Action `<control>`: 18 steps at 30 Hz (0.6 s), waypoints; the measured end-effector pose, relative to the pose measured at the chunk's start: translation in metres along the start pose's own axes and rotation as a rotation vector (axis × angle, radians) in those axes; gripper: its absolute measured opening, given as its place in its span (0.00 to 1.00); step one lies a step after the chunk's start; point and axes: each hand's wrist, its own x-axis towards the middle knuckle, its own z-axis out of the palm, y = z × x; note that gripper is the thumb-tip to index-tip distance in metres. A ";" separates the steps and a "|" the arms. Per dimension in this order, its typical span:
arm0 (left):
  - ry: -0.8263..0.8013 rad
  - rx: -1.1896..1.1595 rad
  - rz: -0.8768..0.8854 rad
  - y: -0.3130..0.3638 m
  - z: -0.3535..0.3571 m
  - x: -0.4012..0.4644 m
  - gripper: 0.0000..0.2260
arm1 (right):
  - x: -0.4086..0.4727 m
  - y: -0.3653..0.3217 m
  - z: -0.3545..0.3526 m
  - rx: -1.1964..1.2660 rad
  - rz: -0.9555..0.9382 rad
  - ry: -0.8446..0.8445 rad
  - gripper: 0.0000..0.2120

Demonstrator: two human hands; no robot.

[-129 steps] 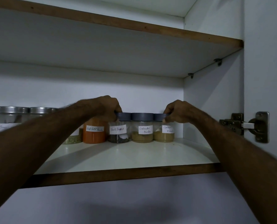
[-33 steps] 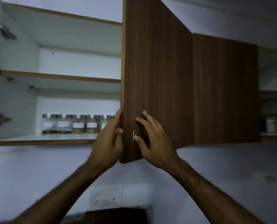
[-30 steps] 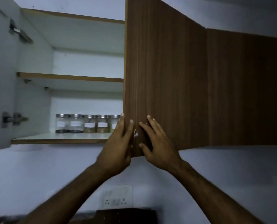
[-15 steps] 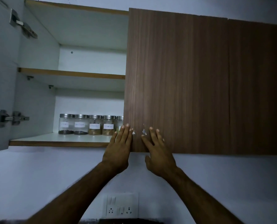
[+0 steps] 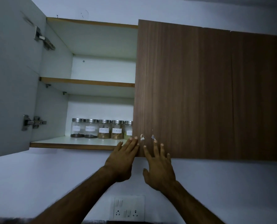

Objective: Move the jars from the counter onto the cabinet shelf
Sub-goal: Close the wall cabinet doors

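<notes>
Since the earlier frame the right door (image 5: pixel 183 89) has swung flat, both hands, left hand (image 5: pixel 120 160) and right hand (image 5: pixel 158 167), spread flat pressing its lower corner, holding nothing, while the jars (image 5: pixel 102 128) stand in a row on the lower shelf (image 5: pixel 57 141) at centre left, seemingly already stored

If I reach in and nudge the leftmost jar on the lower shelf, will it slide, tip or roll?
The leftmost jar stands upright on a flat base, so it should slide, not roll. It is nearly empty, only dark bits at the bottom, so probably light and easily shoved. It looks like glass under a metal lid; likely fragile if it falls off the smooth shelf.
</notes>
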 end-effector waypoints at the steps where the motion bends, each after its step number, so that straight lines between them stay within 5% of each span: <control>1: -0.006 0.010 0.012 -0.002 -0.002 -0.009 0.39 | -0.002 -0.005 -0.001 0.001 -0.004 0.019 0.42; 7: 0.033 0.093 -0.016 -0.036 -0.031 -0.069 0.34 | -0.001 -0.050 -0.012 0.007 -0.191 0.187 0.40; 13: 0.129 0.214 -0.317 -0.122 -0.110 -0.166 0.31 | 0.005 -0.177 -0.027 0.262 -0.441 0.289 0.39; 18: 0.373 0.363 -0.489 -0.170 -0.200 -0.249 0.28 | -0.006 -0.292 -0.058 0.467 -0.625 0.345 0.38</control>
